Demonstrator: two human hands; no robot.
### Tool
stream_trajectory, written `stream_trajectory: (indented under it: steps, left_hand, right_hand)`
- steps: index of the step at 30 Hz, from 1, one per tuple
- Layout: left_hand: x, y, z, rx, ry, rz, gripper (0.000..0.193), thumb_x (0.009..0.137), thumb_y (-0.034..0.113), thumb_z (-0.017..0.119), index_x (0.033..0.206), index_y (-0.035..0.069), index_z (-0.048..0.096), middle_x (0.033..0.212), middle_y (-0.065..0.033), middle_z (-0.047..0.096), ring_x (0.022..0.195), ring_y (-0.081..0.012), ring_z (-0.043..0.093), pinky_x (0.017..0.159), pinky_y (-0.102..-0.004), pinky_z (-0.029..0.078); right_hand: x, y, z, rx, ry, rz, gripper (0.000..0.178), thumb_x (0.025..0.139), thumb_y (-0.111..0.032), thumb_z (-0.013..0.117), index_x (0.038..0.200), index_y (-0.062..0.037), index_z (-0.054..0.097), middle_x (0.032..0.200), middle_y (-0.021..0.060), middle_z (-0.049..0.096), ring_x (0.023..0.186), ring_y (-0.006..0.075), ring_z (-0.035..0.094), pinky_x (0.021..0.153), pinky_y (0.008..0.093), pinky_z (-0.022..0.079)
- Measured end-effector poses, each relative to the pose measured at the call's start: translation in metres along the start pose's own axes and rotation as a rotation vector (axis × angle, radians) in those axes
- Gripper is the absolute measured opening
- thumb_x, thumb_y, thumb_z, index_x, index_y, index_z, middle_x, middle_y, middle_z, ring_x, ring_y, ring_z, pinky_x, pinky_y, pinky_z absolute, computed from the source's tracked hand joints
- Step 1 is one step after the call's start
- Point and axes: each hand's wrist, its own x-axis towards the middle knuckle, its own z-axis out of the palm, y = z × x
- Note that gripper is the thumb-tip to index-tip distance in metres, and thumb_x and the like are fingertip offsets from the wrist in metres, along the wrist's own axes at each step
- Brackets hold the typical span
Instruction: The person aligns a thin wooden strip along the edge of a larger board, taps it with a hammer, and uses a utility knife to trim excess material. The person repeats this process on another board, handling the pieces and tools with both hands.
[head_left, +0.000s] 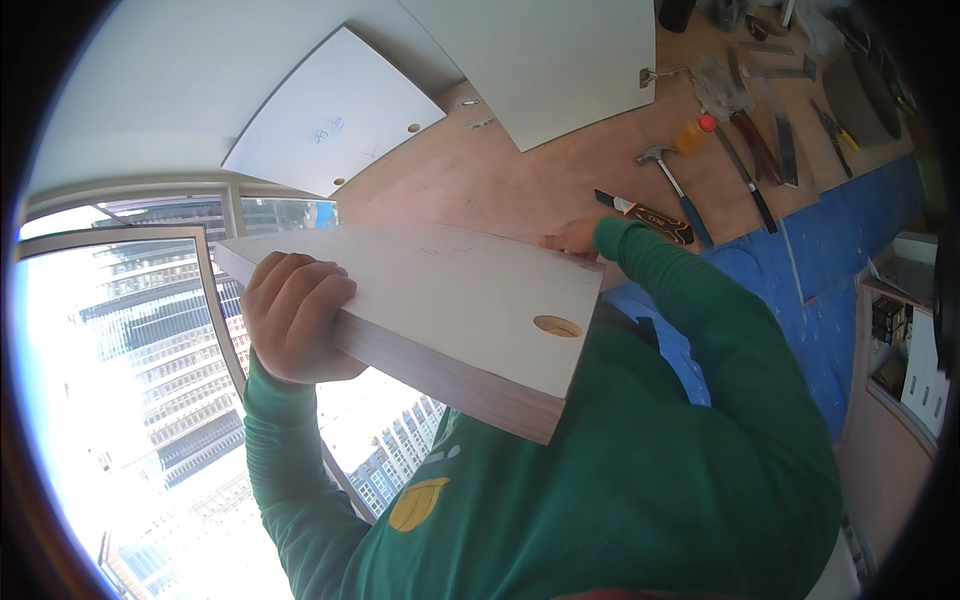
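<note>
I hold a white laminated board (440,290) with a brown raw edge and a round hole near one corner, level in front of my chest. My left hand (295,320) is curled over its near left edge. My right hand (568,238) grips the far right edge, only fingers showing past the green sleeve. Both arms wear green sleeves.
Two more white panels (330,115) (550,55) lie on the brown floor. Hand tools are spread at the upper right: a hammer (668,172), a utility knife (650,215), pliers and screwdrivers. Blue sheeting (830,250) covers the floor at right. A large window (130,400) overlooks tall buildings at left.
</note>
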Motion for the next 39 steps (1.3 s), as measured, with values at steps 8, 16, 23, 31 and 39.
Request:
stream_trajectory:
  steps: [8,16,23,31,39]
  left_hand:
    - [0.034,-0.002,-0.020,0.036,0.110,0.130,0.022,0.071,0.018,0.076,0.083,0.005,0.063,0.071,-0.0087,0.065,0.057,-0.0248,0.066,0.055,-0.0344,0.050]
    - [-0.031,0.024,-0.069,0.231,0.225,-0.311,0.075,0.092,0.055,0.074,0.151,0.013,0.051,0.163,-0.0209,0.039,0.159,-0.0408,0.026,0.125,-0.0563,0.033]
    - [-0.080,0.065,-0.090,-0.535,0.691,-0.976,0.074,0.107,0.039,0.054,0.165,0.001,0.030,0.168,-0.0237,0.036,0.159,-0.0352,0.034,0.125,-0.0544,0.041]
    - [-0.116,0.062,-0.133,-1.324,0.666,-0.988,0.075,0.111,0.053,0.045,0.159,-0.004,0.038,0.151,-0.0264,0.057,0.140,-0.0358,0.059,0.111,-0.0529,0.055]
    - [-0.044,0.083,-0.124,-0.268,0.410,-1.685,0.089,0.081,0.042,0.083,0.148,-0.007,0.049,0.131,-0.0236,0.064,0.126,-0.0366,0.062,0.104,-0.0454,0.051]
  right_hand:
    - [0.042,-0.033,0.037,0.220,0.156,-0.196,0.091,0.103,-0.078,0.038,0.134,-0.0004,0.073,0.141,0.0232,0.067,0.130,0.0367,0.064,0.113,0.0435,0.046]
    - [0.035,-0.130,0.002,0.482,0.197,-0.409,0.094,0.103,-0.079,0.041,0.134,0.0055,0.070,0.134,0.0234,0.070,0.119,0.0320,0.068,0.104,0.0421,0.051]
    - [0.055,-0.186,0.000,0.923,0.370,-0.564,0.083,0.109,-0.068,0.038,0.132,0.0070,0.067,0.125,0.0226,0.072,0.111,0.0338,0.070,0.101,0.0439,0.053]
    - [0.060,-0.182,0.019,1.112,0.388,-0.544,0.073,0.114,-0.058,0.034,0.127,0.0056,0.067,0.118,0.0196,0.073,0.105,0.0322,0.069,0.098,0.0441,0.054]
    - [0.050,-0.170,0.036,1.069,0.591,-0.706,0.069,0.115,-0.055,0.036,0.119,0.0044,0.072,0.110,0.0160,0.075,0.101,0.0303,0.069,0.098,0.0413,0.052]
